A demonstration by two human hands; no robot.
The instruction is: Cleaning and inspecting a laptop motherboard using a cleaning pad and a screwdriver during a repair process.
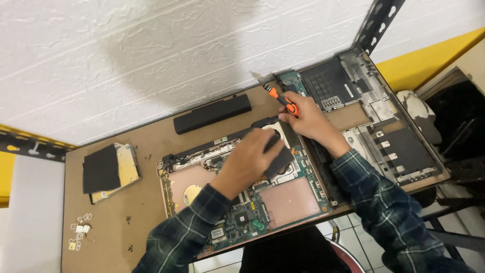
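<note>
Here, an opened laptop base (242,194) with its green circuit board exposed is seen lying at the centre of the brown table (146,202). The left hand (250,159) is laid over the middle of the board, its fingers curled around a dark flat part (279,157). At two o'clock from it, the right hand (305,119) is closed around an orange-and-black screwdriver (280,100), whose tip is pointed toward eleven o'clock. A long black battery (212,114) is placed at eleven o'clock from the board, near the white wall. A slim drive (108,172) under a black pad is found at nine o'clock, with small loose parts (81,232) at eight o'clock. Two removed casing panels (374,116) are set at three o'clock.
</note>
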